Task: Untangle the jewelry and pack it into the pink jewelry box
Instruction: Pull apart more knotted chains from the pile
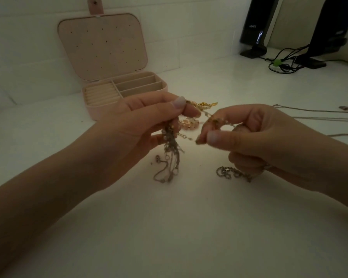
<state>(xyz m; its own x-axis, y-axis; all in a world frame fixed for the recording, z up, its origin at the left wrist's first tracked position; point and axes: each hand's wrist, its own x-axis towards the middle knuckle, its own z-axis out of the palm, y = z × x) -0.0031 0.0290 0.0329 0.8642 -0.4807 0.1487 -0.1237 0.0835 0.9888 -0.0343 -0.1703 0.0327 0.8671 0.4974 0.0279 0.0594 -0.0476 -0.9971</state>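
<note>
- The left hand (141, 125) pinches the tangle of chains (170, 149) between thumb and forefinger, holding it up off the white table (169, 227); loose loops hang from it down to the tabletop; a gold piece (204, 105) sticks out just above the thumb.
- The right hand (255, 141) pinches one thin chain (219, 122) that runs across from the tangle; its lower fingers are curled over another chain, and a silver chain (226, 173) trails out beneath that hand onto the table.
- A pink beaded piece (189, 123) shows between the two hands; whether it is knotted into the tangle I cannot tell.
- The pink jewelry box (119, 93) stands open behind the left hand, lid tilted back; its ring rolls and its divided compartments look empty from here, so by my judgement nothing is packed yet.
- Some thin chains (317, 115) lie stretched out on the table to the right, apart from the tangle; they seem already freed, though not boxed; most of the untangling and all of the packing appear left.
- A dark speaker (255, 25) at the back right carries small pale lettering, too blurred to read with confidence; black cables (285, 61) with a green tie lie beside it.
</note>
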